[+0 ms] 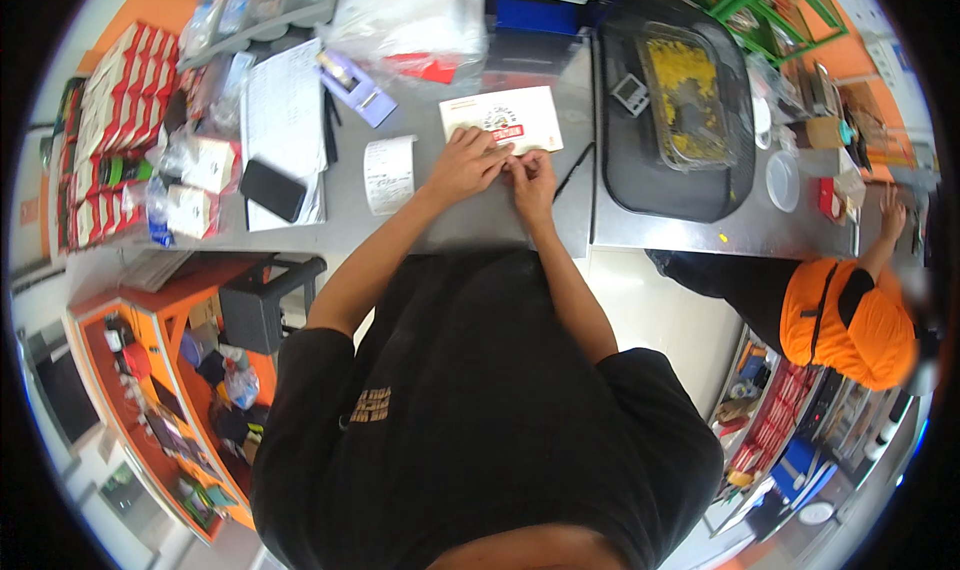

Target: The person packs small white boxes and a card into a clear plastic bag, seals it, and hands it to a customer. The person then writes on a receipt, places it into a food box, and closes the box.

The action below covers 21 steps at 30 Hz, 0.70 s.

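A flat white paper packet (535,110) with a red and dark print lies on the steel counter straight in front of me. My left hand (468,165) is laid over its near left edge, the fingers closed on the paper there. Close beside it, my right hand (532,178) pinches the near edge between thumb and fingers. The fingertips of both hands almost meet. A printed receipt (389,175) lies left of my left forearm, and a dark pen (574,170) is just right of my right hand.
A purple stapler (356,88), written sheets (272,120) and a black phone (272,190) lie to the left. On the right, a black tray (640,185) holds a timer (630,95) and a clear container (690,100) of yellow food. A person in orange (845,320) stands further right.
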### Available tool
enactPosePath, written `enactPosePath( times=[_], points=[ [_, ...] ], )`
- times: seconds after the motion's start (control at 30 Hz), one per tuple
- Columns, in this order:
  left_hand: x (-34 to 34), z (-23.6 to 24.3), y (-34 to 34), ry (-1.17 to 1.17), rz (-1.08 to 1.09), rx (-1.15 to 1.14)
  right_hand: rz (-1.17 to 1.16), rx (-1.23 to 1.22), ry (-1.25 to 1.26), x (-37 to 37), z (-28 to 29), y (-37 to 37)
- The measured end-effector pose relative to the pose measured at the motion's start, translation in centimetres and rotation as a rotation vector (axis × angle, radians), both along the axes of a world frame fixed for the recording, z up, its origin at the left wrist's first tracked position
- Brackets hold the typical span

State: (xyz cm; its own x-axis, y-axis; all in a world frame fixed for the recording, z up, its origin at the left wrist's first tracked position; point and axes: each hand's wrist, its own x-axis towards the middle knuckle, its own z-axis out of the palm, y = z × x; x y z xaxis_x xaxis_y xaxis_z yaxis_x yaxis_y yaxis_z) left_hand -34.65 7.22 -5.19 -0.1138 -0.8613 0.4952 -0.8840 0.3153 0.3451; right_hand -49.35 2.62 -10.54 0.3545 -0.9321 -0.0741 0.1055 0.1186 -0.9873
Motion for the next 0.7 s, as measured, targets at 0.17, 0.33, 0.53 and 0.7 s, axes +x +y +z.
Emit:
enactPosePath(
  times=[0.17,0.33,0.53,0.7],
  points=[
    [0.2,0.0,0.1,0.033,-0.037,0.021,-0.189,-0.438,0.392,-0.7,-1.4,-0.6],
    [0.6,0.1,0.3,0.067,-0.015,0.014,-0.186,-0.424,0.464,0.0,0.6,-0.4],
    [2.2,2.4,4.5,0.258,0.296,-0.111,0.001,-0.442,0.65,0.7,2.8,1.8],
    [7.4,-0.1,12.8,0.751,0.961,0.113,0.242,-0.22,0.437,8.9,5.4,7.4]
  ],
)
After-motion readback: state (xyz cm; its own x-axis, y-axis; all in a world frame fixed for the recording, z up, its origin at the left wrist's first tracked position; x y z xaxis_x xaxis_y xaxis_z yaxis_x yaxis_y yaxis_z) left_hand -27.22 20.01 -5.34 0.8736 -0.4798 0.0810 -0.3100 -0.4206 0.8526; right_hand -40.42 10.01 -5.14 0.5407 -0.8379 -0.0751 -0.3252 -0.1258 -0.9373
